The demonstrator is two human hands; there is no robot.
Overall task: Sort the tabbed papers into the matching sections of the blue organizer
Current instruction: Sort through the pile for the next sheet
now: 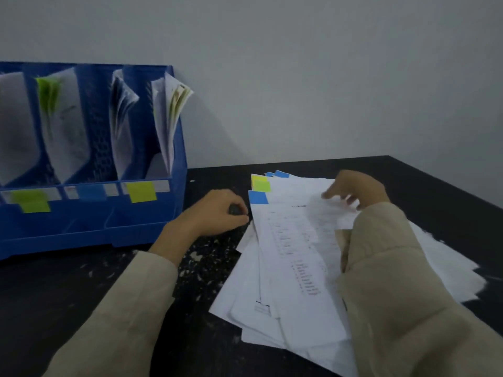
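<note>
Blue plastic four-section organizer (89, 213) standing left of loose white tabbed paper pile (294, 268), left hand (217, 210) lying clenched, empty, beside pile, right hand (356, 190) resting released atop pile, dark speckled tabletop (68, 289) carrying all.

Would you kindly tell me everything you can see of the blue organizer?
The blue organizer is a plastic upright file rack standing at the table's left rear against the wall. Perforated dividers split it into sections holding curled white papers. Its front ledge carries green, blue and yellow sticky labels. Neither hand touches it.
</note>
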